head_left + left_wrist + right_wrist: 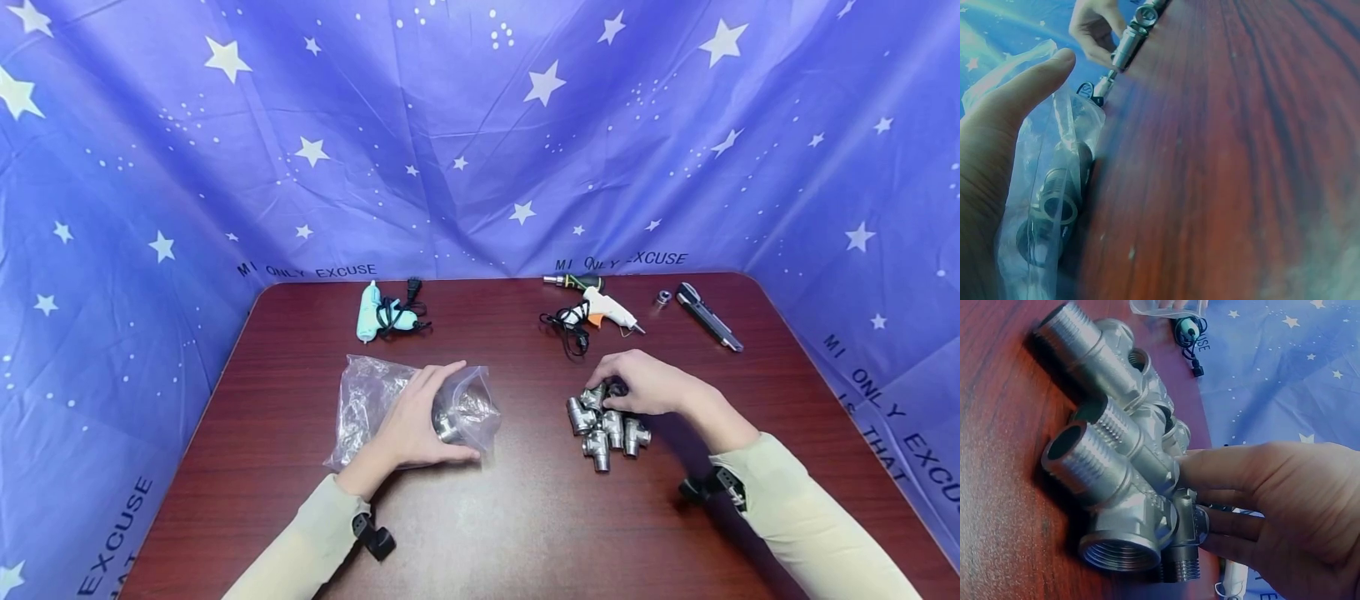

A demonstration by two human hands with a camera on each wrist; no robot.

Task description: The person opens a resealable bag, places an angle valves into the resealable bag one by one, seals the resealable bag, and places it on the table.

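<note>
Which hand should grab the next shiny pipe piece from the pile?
Probably the right hand: its fingers already touch the pile of metal pipe fittings. The left hand is busy, resting on the plastic bag, away from the pile.

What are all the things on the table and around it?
pipe fittings: a cluster, count unclear, silver, right of middle under the right hand
plastic bag: one, clear, holding more silver fittings, left of middle
teal glue gun: one, black cord, back left
white glue gun: one, orange trigger, black cord, back right
screwdriver: one, green and black, behind the white glue gun
small metal ring: one, silver, back right
dark tool: one, grey-black, far right
table: one, dark red wood
star cloth: blue, behind
left hand: rests on the bag
right hand: touches the fittings
</note>
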